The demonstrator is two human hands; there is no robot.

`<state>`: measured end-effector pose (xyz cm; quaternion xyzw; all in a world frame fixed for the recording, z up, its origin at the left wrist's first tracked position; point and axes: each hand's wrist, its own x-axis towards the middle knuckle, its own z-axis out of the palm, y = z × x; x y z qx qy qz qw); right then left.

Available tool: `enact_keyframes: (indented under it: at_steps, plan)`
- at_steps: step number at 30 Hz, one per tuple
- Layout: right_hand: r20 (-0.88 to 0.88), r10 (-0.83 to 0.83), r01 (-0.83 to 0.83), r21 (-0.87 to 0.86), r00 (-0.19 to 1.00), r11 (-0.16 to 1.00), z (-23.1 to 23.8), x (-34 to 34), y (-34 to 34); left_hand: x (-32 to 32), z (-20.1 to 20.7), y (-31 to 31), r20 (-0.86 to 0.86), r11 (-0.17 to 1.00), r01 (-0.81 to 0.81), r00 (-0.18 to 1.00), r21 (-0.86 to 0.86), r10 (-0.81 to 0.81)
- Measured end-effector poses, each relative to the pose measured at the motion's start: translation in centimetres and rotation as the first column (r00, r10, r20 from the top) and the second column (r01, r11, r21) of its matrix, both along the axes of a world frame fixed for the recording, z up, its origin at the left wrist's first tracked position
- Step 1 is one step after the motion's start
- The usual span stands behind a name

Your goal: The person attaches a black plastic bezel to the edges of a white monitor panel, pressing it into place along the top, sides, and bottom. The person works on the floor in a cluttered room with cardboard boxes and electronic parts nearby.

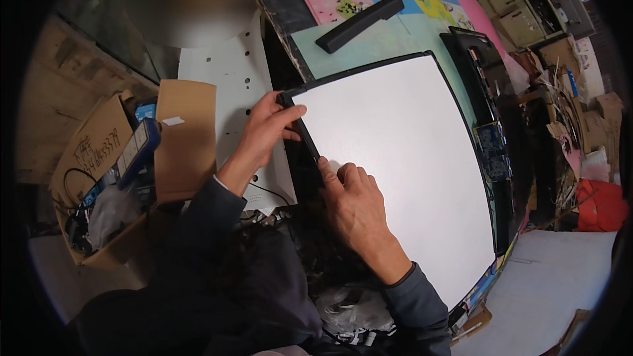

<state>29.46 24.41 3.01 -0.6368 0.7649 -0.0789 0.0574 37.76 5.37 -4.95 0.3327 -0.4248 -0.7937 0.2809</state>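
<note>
In the head view, just right of the middle of the frame, a big white panel (409,151) with a thin black rim (369,70) along its top, left and right sides. At the panel's upper left corner, the left hand (265,125), nearly closed, with thumb on top and fingers bent round the edge, holding on to that corner. Lower down, near the middle of the frame, the right hand (358,209), with fingers bent and close together, one fingertip on the left side of the rim and the rest over the white face; cannot tell if pinching or only pressing. Between both hands, a short bit of rim. Past the panel's top edge, a pale green mat (389,43), giving some room to move, with a black bar (361,23) lying higher up, apart from the panel. Close along the right edge, a long black strip (502,217) and a blue circuit board (491,151), so less room there. Behind the left hand, a white sheet (227,79) with holes. At the far left, a cardboard box (109,135) full of odds and ends. At the bottom middle, a crumpled clear bag (353,306), beside the right sleeve (415,300).
</note>
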Motion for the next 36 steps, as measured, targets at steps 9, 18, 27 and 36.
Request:
enact_keyframes:
  at_steps: [9,18,27,36]
  plan:
    - [0.015,-0.007,0.007,0.006,1.0,1.0,-0.1,-0.1,0.2,-1.5,-0.9,-2.7,0.23,0.57,0.037,0.935,-0.82,0.27]
    - [0.011,0.041,-0.041,-0.011,0.999,0.999,0.3,-0.2,-0.1,-1.2,-0.7,-2.5,0.184,0.48,0.037,0.947,-0.877,0.263]
    - [0.012,0.036,-0.036,0.009,0.999,0.999,-0.1,-0.4,-0.1,-1.4,-1.0,-2.3,0.162,0.522,-0.009,0.946,-0.853,0.281]
    - [0.039,0.051,-0.05,-0.01,0.998,0.999,0.1,-0.6,0.0,-2.7,0.0,-4.4,0.322,0.926,0.177,0.945,-0.333,-0.065]
